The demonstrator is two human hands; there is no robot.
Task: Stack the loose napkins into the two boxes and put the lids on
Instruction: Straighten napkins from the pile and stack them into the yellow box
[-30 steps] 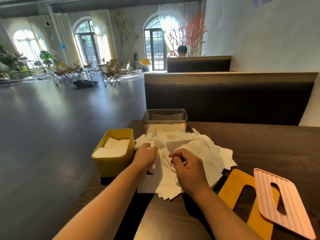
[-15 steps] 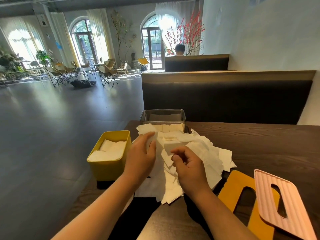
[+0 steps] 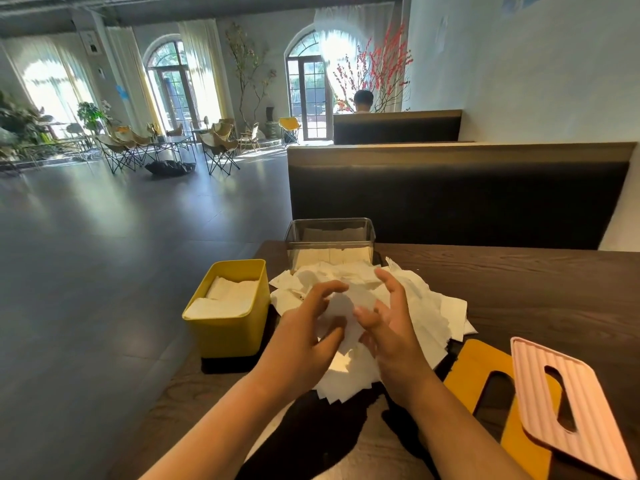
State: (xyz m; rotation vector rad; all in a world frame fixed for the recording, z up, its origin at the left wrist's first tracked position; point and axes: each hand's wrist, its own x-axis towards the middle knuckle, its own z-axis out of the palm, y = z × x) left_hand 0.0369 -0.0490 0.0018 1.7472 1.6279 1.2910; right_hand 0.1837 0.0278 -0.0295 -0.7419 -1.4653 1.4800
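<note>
In the head view the left hand [image 3: 301,334] and right hand [image 3: 391,334] hover side by side over the heap of loose napkins [image 3: 429,313] on the worktop [image 3: 519,289]. Their fingers [image 3: 329,289] are spread and half curled, and I cannot tell whether they pinch anything. Left of the fingers stands the partly filled yellow box [image 3: 225,334], just beyond them is the clear box [image 3: 329,233], and to their right the pink lid [image 3: 540,393] lies partly on the yellow lid [image 3: 474,368].

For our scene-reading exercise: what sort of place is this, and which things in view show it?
Probably a café or restaurant seating area: a booth bench backs the wooden table, folding chairs cluster farther off, and a yellow box holds stacked napkins.
</note>
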